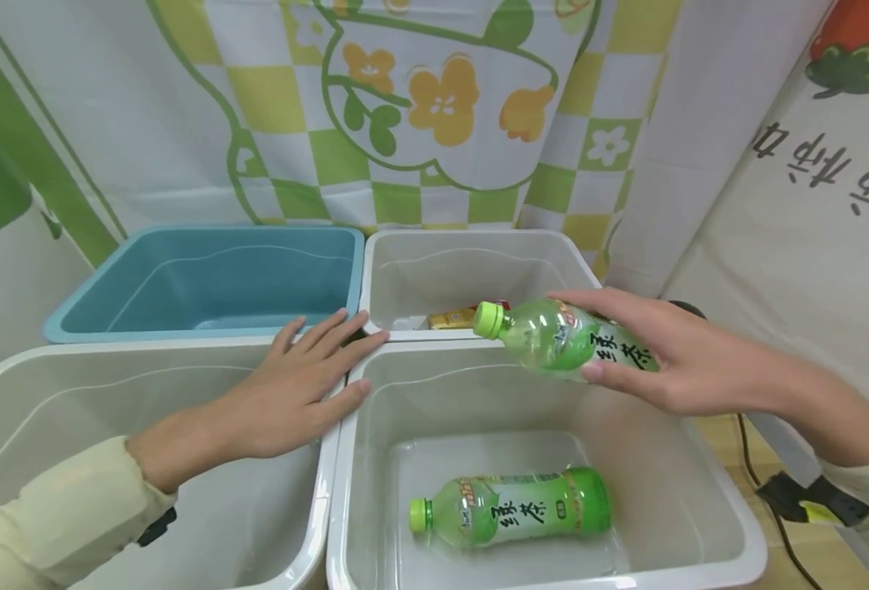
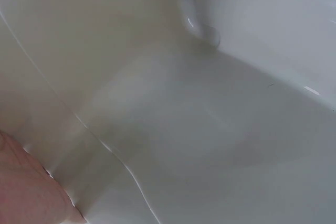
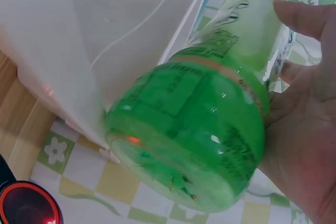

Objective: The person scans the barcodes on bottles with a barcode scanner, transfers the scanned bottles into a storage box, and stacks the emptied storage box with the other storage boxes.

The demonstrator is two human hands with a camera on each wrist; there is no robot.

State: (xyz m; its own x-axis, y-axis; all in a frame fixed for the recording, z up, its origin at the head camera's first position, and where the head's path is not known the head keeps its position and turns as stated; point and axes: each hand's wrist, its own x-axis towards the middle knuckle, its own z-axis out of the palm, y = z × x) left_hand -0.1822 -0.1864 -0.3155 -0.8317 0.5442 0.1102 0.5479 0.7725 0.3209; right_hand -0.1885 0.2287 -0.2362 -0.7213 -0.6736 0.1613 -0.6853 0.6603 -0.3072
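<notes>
My right hand [image 1: 670, 352] grips a green plastic tea bottle [image 1: 552, 334] around its body, above the back right of the front right bin [image 1: 736, 533]. The bottle lies nearly level, its light green cap pointing left; in the right wrist view its green base [image 3: 184, 129] faces the camera. A second green tea bottle [image 1: 515, 508] lies on its side on that bin's floor, cap to the left. With fingers spread, my left hand [image 1: 294, 393] rests on the rims where the bins meet. The left wrist view shows mostly the pale inner wall [image 2: 131, 103] of a bin.
A large pale bin [image 1: 6, 377] stands front left. Behind are a blue bin [image 1: 205, 233] and a smaller pale bin [image 1: 471, 239] holding a yellow packet [image 1: 449, 319]. Patterned cloth [image 1: 434, 98] hangs at the back. A black cable [image 1: 762, 492] runs along the right.
</notes>
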